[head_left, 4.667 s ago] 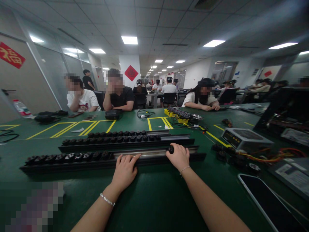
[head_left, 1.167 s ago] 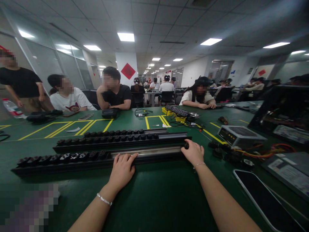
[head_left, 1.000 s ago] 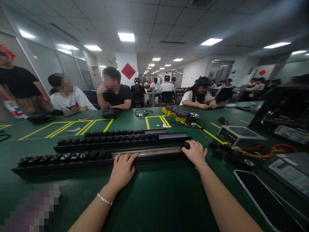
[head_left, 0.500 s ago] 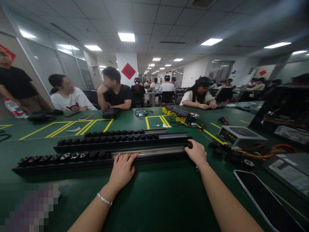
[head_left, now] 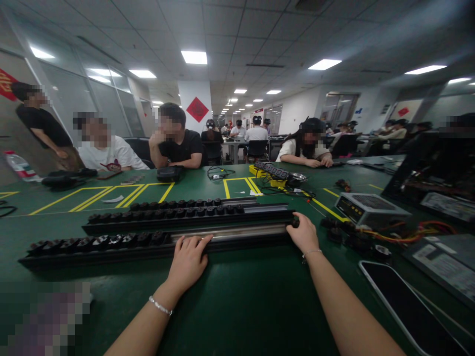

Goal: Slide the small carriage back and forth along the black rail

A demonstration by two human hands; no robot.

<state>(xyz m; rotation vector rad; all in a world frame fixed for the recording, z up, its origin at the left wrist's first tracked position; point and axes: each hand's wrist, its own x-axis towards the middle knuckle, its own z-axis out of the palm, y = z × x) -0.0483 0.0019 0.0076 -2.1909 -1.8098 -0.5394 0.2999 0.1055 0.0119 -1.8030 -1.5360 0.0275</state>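
In the head view, a long black power track [head_left: 230, 236] lies across the green table, its left half filled with several round black sockets [head_left: 100, 241]. My left hand [head_left: 188, 259] is closed over the track's near edge around mid-length, fingers on top and thumb on the near side. At the track's right end, my right hand [head_left: 305, 235] is closed around a small round black socket [head_left: 295, 222], mostly hidden by the fingers. Just behind lie two more black tracks; the nearer one [head_left: 181, 221] also carries a row of sockets.
Right of my hand are loose black pieces [head_left: 332, 232], a power supply unit [head_left: 373, 210] with coloured wires, and a phone [head_left: 408, 306]. A power strip [head_left: 272, 170] and cables lie farther back. Several people sit across the table; one person [head_left: 46, 123] stands at left.
My right hand has shifted very slightly rightward at the track's end with the socket. My left hand stays put. The standing person at left has changed position.
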